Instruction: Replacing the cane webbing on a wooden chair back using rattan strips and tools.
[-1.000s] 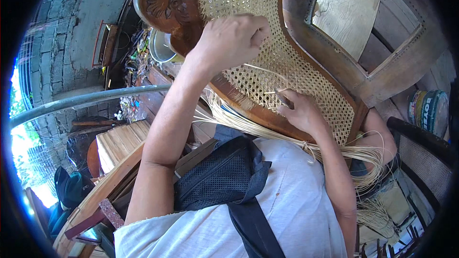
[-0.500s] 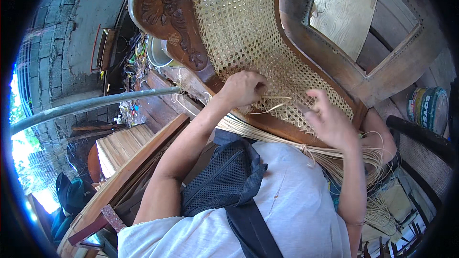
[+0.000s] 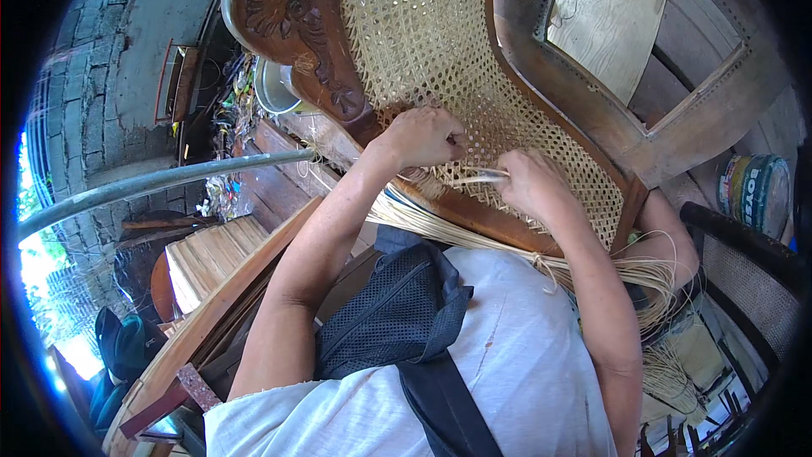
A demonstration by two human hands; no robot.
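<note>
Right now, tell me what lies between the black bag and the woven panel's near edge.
The head view shows a bundle of pale strands, nearer the black bag, then the wooden frame bordering the woven panel.

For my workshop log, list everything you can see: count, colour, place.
Woven cane panel: one, tan, centre
Carved wooden frame: one, brown, edging panel
Cane strand: one, pale, between hands
Cane bundle: one, cream, below panel
Bare wooden frame: one, brownish, upper right
Paint can: one, multicoloured, right
Mesh chair: one, black, right
Metal pipe: one, grey, left
Bucket: one, whitish, upper left
Block wall: one, grey, left
Mesh bag: one, black, on chest
Shirt: one, white, lower centre
Left hand: one, bare, over panel
Right hand: one, bare, over panel
</note>
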